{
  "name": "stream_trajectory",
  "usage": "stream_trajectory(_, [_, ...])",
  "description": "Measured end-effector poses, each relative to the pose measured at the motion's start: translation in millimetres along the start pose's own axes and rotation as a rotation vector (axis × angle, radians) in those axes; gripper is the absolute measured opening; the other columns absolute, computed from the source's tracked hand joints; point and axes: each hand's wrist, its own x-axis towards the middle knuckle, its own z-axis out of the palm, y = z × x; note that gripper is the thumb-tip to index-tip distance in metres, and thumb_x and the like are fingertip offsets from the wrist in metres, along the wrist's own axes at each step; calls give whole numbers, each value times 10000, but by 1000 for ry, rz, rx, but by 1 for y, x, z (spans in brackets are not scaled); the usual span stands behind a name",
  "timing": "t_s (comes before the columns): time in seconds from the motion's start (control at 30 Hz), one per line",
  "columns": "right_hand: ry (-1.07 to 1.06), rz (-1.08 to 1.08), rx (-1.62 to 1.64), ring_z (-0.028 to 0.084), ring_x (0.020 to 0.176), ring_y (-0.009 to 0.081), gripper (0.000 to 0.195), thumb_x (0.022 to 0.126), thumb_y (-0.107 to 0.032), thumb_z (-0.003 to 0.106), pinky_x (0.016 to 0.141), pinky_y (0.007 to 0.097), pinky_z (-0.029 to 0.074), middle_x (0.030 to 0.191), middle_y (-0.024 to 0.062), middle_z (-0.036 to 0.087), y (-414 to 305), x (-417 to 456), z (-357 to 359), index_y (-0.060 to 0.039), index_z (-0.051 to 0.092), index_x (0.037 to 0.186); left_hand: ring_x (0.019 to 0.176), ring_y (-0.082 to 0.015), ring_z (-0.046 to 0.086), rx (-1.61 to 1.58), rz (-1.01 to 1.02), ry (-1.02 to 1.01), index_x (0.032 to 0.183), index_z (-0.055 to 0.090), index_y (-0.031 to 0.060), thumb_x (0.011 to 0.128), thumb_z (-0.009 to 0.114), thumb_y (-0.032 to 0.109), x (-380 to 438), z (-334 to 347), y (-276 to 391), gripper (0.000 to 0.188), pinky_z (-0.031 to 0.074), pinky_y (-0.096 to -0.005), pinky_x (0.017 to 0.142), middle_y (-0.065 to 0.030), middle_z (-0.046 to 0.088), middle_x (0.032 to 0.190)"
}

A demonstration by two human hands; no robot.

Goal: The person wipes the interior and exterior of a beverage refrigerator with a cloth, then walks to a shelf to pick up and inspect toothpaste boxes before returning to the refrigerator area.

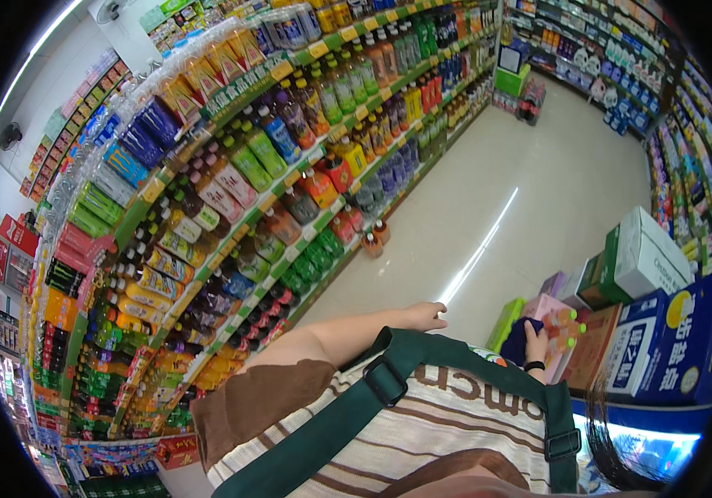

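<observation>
My left arm reaches across in front of my striped top and apron straps. My left hand (pixel 426 316) holds nothing and hangs over the aisle floor with its fingers a little apart. At the right, my right hand (pixel 536 350), with a black band on the wrist, grips a bunched dark navy cloth (pixel 519 341). The cloth lies against a pink carton (pixel 548 307). Right beside that hand, several small orange drink bottles (pixel 560 330) with green caps are grouped at the carton. A bright green box (pixel 505 324) stands just left of the cloth.
Long drink shelves (pixel 256 230) run along the left. Stacked cartons, including a white carton (pixel 651 258) and a blue carton (pixel 683 348), stand at the right. Two bottles (pixel 374 239) stand on the tiled floor (pixel 455 205) by the shelf. Bundled bottles (pixel 530 103) sit at the far end.
</observation>
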Motion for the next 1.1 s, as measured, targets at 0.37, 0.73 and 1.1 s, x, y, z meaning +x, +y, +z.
stream_trajectory(0.37, [-902,-312,496,616,943,150,389,847,-119,682,832,297,509,1065,78,647,-261,3,166,0,575,1202,964,-186,591,-1309,-33,461,1296,445,40,907,616,401,-11,-131,-4,558,507,-317,804,-111,571,1140])
stream_trajectory(0.73, [-831,-206,629,596,806,96,174,888,-133,642,734,255,494,876,18,656,-309,107,193,-11,651,1012,895,-146,610,-1251,-49,686,1182,537,14,860,706,245,20,-207,-6,431,503,-291,803,-67,622,1019])
stream_trajectory(1.1, [-970,-317,531,498,1199,232,880,765,-309,778,1016,344,398,1323,169,494,-290,289,124,-14,298,1441,1127,-223,510,-988,9,423,1392,293,4,830,693,208,234,-266,66,719,450,-339,938,-154,484,1240])
